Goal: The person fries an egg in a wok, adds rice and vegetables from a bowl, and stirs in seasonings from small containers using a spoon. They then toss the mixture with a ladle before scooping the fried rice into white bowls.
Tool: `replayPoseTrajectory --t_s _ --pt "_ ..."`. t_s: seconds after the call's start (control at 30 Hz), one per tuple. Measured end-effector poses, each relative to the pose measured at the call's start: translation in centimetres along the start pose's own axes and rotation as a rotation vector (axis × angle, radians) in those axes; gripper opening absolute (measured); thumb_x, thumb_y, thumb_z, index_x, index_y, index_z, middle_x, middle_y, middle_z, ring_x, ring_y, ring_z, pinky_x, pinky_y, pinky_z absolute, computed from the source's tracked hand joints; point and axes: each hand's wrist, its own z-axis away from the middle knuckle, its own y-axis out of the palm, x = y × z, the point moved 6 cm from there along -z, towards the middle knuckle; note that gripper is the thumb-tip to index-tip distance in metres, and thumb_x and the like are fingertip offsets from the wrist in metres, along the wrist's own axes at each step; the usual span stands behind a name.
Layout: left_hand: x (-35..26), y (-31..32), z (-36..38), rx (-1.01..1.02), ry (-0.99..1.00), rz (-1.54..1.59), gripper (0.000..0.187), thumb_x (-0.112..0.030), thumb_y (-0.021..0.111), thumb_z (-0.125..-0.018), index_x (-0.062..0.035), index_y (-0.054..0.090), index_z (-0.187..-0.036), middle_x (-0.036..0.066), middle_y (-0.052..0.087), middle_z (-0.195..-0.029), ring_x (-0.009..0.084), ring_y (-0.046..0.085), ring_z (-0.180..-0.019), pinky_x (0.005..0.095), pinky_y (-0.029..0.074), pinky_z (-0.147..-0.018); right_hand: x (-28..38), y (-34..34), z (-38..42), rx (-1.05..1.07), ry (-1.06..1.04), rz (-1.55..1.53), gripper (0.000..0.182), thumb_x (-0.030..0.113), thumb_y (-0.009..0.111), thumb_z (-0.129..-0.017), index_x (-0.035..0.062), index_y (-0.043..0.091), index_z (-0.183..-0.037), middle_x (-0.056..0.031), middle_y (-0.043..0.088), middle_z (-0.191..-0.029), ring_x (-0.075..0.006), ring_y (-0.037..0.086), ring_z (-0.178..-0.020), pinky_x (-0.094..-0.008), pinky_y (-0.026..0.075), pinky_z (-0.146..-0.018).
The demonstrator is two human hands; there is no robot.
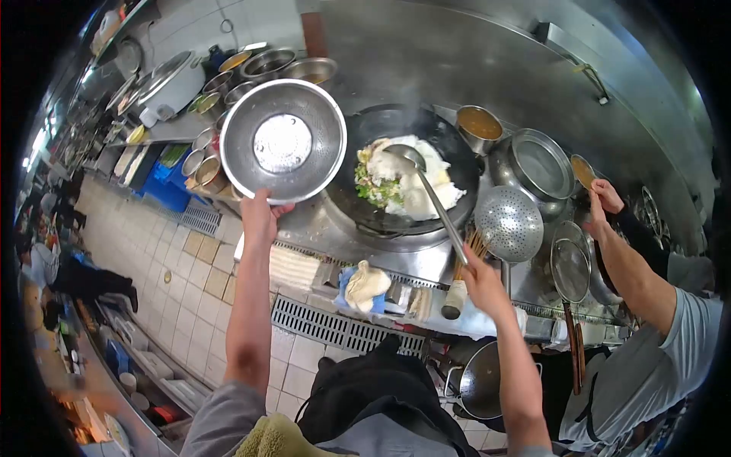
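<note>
Here we are in the head view, and both hands are busy and well apart. In the upper left of the frame, the left hand (pixel 260 217) is clamped on the near rim of a wide steel bowl (pixel 320 141), thumb and fingers pinching just one edge. The bowl tips its inside up towards the camera, beside the wok (pixel 453 133). One-edge grip, mind you: if the wrist sags or the rim is greasy, that bowl could swing down onto the pots (pixel 316 70) behind it or knock the wok.

Centre of the frame now, and there's the food, a white mass (pixel 422 202) with chopped green bits (pixel 371 186) on its left side, lying in the wok. The right hand (pixel 483 280) is closed round the ladle (pixel 438 199), its head resting in the white part. A hard push there could send food over the near rim, and rising steam could catch a wrist leaning over.

Over to the right, it's tight! The skimmer (pixel 512 221) and bamboo brush (pixel 454 298) crowd the ladle handle, so a wide sweep could snag them. A co-worker's hand (pixel 607 196) works farther right; a bigger swing might bring a bump.
</note>
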Motion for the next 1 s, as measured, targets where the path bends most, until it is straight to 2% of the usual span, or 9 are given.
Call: replayPoseTrajectory --t_s 0.1,0.23,0.5,0.67,0.8,0.83,0.87,0.93,1.0 --pt "1.2 -7.7 3.8 -0.078 -0.149 0.027 0.028 -0.009 0.048 -0.086 0.0129 0.055 -0.102 0.022 0.063 -0.093 0.0263 0.064 -0.071 0.0345 0.056 -0.051 2.0 0.2 -2.4 0.134 0.326 -0.482 0.048 0.014 0.056 -0.092 0.0048 0.045 -0.138 -0.001 0.055 -0.067 -0.0072 0.047 -0.052 -0.0246 0.04 -0.046" --pt "2.5 -21.6 12.3 -0.272 -0.167 0.066 0.027 -0.012 0.051 -0.086 0.0114 0.057 -0.097 0.017 0.063 -0.084 0.0231 0.06 -0.058 0.033 0.052 -0.047 6.6 -0.2 2.3 -0.001 0.318 -0.438 0.049 0.01 0.051 -0.094 0.009 0.041 -0.142 0.0097 0.041 -0.06 0.0003 0.031 -0.044 -0.0178 0.024 -0.038" --pt "3.2 -51.0 34.0 -1.128 -0.02 0.292 0.01 -0.008 0.052 -0.085 -0.0007 0.057 -0.091 0.01 0.06 -0.083 0.0185 0.061 -0.068 0.0311 0.053 -0.049 -0.2 5.8 1.8 0.131 0.386 -0.313 0.048 0.018 0.047 -0.097 0.0177 0.038 -0.144 0.0039 0.04 -0.053 -0.0042 0.032 -0.035 -0.0203 0.026 -0.03" --pt "0.7 -65.0 51.7 -1.771 0.299 0.439 0.022 -0.004 0.051 -0.082 0.0052 0.05 -0.102 0.017 0.058 -0.095 0.0282 0.062 -0.071 0.035 0.058 -0.052 1.3 8.7 3.4 0.258 0.404 -0.307 0.06 0.015 0.05 -0.094 0.0167 0.025 -0.149 -0.0042 0.049 -0.061 -0.0098 0.04 -0.035 -0.0256 0.035 -0.03" --pt "1.2 -73.0 60.9 -1.834 0.464 0.556 0.023 -0.005 0.045 -0.086 0.0053 0.05 -0.106 0.018 0.057 -0.096 0.0275 0.061 -0.067 0.0331 0.059 -0.055 -1.4 11.3 2.2 0.218 0.467 -0.459 0.065 0.015 0.055 -0.091 0.0126 0.023 -0.147 -0.0052 0.048 -0.064 -0.0122 0.043 -0.036 -0.0275 0.038 -0.03" --pt "1.5 -74.6 61.9 -1.838 0.472 0.567 0.023 -0.005 0.045 -0.086 0.0053 0.05 -0.106 0.018 0.057 -0.096 0.0275 0.061 -0.067 0.0331 0.059 -0.055 2.6 10.8 2.4 0.26 0.341 -0.217 0.066 0.021 0.065 -0.084 -0.0005 0.037 -0.139 -0.0141 0.056 -0.082 -0.0131 0.038 -0.042 -0.0275 0.03 -0.037" --pt "2.1 -76.1 62.6 -1.856 0.489 0.618 0.022 -0.007 0.044 -0.088 0.0042 0.05 -0.106 0.017 0.058 -0.095 0.0269 0.061 -0.067 0.0331 0.059 -0.057 2.2 11.1 1.9 0.259 0.329 -0.22 0.066 0.021 0.065 -0.084 -0.0005 0.037 -0.139 -0.0141 0.056 -0.082 -0.0131 0.038 -0.042 -0.0275 0.03 -0.037" --pt "2.2 -78.8 63.9 -1.819 0.594 0.662 0.023 -0.011 0.043 -0.09 0.0028 0.051 -0.107 0.016 0.059 -0.092 0.0245 0.06 -0.067 0.0305 0.057 -0.056 2.2 10.6 1.5 0.143 0.336 -0.459 0.063 0.013 0.058 -0.089 0.0102 0.029 -0.145 -0.0039 0.045 -0.063 -0.0116 0.041 -0.036 -0.0263 0.035 -0.03" --pt "2.6 -81.7 64.0 -1.584 0.494 0.507 0.025 -0.019 0.045 -0.091 0.0002 0.053 -0.104 0.014 0.06 -0.084 0.0185 0.06 -0.067 0.0234 0.045 -0.045 4.6 9.2 2.2 0.082 0.265 -0.696 0.061 0.009 0.061 -0.088 0.0078 0.034 -0.143 0.0004 0.048 -0.072 -0.0077 0.049 -0.057 -0.022 0.041 -0.047"
